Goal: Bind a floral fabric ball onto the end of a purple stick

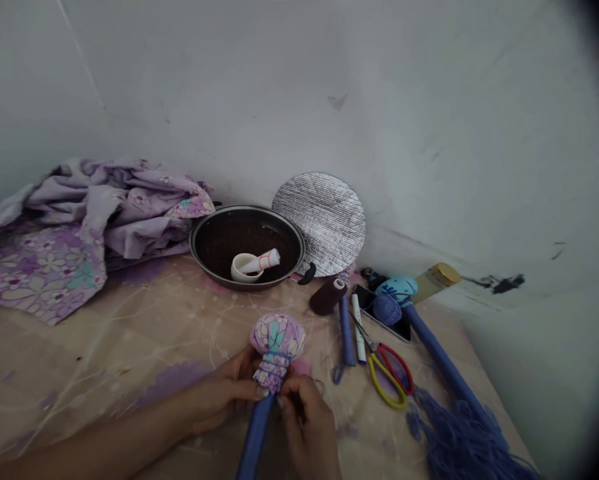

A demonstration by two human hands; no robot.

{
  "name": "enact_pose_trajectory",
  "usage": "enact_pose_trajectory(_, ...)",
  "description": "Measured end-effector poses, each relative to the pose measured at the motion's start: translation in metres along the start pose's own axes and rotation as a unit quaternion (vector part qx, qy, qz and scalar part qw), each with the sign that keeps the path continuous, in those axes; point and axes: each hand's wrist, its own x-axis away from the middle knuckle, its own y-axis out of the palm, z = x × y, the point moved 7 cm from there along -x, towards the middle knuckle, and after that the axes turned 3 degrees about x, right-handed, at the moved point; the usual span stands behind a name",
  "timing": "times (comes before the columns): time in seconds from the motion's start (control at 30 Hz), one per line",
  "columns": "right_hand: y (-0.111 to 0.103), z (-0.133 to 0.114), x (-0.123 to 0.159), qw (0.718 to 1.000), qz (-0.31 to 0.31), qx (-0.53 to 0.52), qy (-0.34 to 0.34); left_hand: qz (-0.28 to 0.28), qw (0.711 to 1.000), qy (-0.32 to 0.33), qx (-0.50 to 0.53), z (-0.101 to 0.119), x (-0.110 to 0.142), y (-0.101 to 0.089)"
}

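Note:
At the lower middle of the head view is a stick with a round padded head (278, 337) in purple floral cloth. Blue thread wraps the gathered cloth below the ball, over a blue handle (255, 437) that runs down out of view. My left hand (229, 390) is closed round the neck from the left, thumb on the cloth's lower edge. From the right, my right hand (307, 417) pinches at that same edge beside the handle. Whether a thread lies between its fingertips is hidden. The padded head points up and away from me.
Right of my hands lie scissors (387, 370), a white marker (358, 330), a dark thread cone (328, 298), a phone (404, 328), another blue stick (444, 363) and loose blue yarn (459, 437). Behind stand a pan (199, 257) and a silver disc (324, 220); floral cloth (79, 227) is heaped left.

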Motion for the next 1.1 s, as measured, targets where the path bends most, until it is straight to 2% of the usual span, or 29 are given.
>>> enact_pose_trajectory(0.1,0.001,0.004,0.000,1.000,-0.012,-0.017,-0.003,0.009,1.000,-0.006,-0.003,0.000,0.000,0.000)
enact_pose_trajectory(0.23,0.002,0.009,0.004,0.998,0.024,-0.052,0.040,0.012,1.000,-0.006,0.001,0.000,0.001,0.002)
enact_pose_trajectory(0.43,0.005,0.008,0.005,0.992,0.041,-0.094,0.067,-0.010,1.000,-0.003,-0.004,-0.002,0.000,0.004)
enact_pose_trajectory(0.53,0.004,0.008,0.004,0.993,0.041,-0.096,0.059,-0.015,1.000,-0.001,0.002,-0.002,0.000,0.005)
enact_pose_trajectory(0.77,0.002,0.011,-0.001,0.995,-0.041,-0.087,0.018,-0.012,1.000,0.008,-0.003,-0.001,0.000,0.007)
enact_pose_trajectory(0.97,0.002,0.017,0.002,0.993,-0.013,-0.104,0.049,-0.045,0.999,0.008,-0.008,0.003,0.000,0.013)
enact_pose_trajectory(1.1,0.006,0.018,0.002,0.993,-0.040,-0.099,0.040,-0.048,0.999,0.012,0.001,0.007,0.003,0.015)
